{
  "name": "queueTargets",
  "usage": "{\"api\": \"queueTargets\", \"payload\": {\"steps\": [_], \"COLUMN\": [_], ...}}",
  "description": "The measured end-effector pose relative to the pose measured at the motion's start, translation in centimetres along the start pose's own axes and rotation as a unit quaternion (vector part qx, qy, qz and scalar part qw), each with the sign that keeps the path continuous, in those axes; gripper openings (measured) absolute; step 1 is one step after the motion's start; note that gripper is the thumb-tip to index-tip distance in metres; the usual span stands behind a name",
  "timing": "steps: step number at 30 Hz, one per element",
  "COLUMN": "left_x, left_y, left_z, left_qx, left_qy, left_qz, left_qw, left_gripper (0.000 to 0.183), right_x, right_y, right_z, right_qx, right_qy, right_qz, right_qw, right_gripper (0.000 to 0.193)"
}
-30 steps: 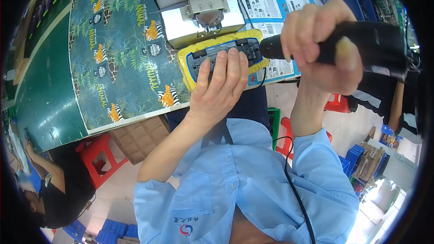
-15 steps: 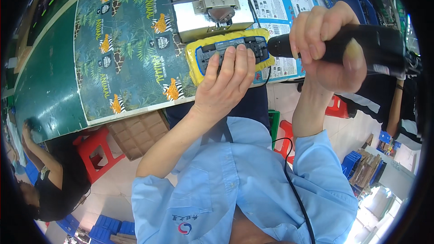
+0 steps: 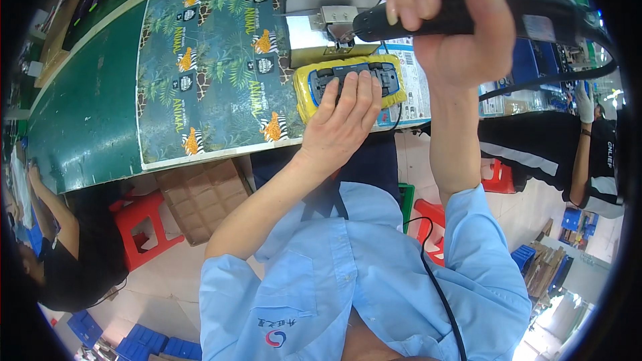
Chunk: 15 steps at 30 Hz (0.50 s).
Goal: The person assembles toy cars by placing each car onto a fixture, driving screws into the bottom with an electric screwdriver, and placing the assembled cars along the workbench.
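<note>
My right hand [image 3: 468, 47] is wrapped round a black electric screwdriver [image 3: 535, 0], held level above the bench. Its tip points left, at the front of a silver metal screw feeder [image 3: 307, 35]; whether a screw is on the bit is too small to tell. Below the feeder a toy car [image 3: 388, 79] lies wheels up, its dark underside showing, in a padded yellow holder [image 3: 303, 99]. The fingers of my left hand [image 3: 340, 120] rest flat across the car's underside and cover part of it.
A green bench [image 3: 87, 134] carries a printed animal-pattern sheet [image 3: 214, 73]. The screwdriver's black cable [image 3: 548, 79] loops at the right. Red stools [image 3: 148, 227] stand below the bench edge. Other people [image 3: 73, 247] are at both sides. Blue bins [image 3: 142, 341] sit on the floor.
The screwdriver in my right hand has moved up and left, from beside the yellow holder to the screw feeder. My left hand stays on the toy car. The view has shifted slightly.
</note>
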<state>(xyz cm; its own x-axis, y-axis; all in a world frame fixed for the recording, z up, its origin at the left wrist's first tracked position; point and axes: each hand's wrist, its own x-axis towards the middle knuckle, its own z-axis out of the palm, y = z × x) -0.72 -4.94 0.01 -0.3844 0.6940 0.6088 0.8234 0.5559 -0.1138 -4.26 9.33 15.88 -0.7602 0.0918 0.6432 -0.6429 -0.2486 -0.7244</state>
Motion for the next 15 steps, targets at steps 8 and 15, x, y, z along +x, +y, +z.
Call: {"api": "queueTargets", "payload": {"steps": [8,15], "left_x": [0.5,0.5], "left_y": [-0.1,-0.2], "left_z": [-0.1,0.0], "left_qx": [-0.001,0.015], "left_qy": [0.007,0.011], "left_qz": [0.012,0.030], "left_qw": [1.000,0.999], "left_gripper": [0.048,0.047], "right_x": [0.3,1.4], "right_y": [1.7,1.4], "right_z": [2.7,2.9], "right_qx": [-0.098,-0.090], "right_qy": [0.127,0.108], "right_qz": [0.021,0.091], "right_qw": [0.987,0.986], "right_gripper": [0.021,0.016]}}
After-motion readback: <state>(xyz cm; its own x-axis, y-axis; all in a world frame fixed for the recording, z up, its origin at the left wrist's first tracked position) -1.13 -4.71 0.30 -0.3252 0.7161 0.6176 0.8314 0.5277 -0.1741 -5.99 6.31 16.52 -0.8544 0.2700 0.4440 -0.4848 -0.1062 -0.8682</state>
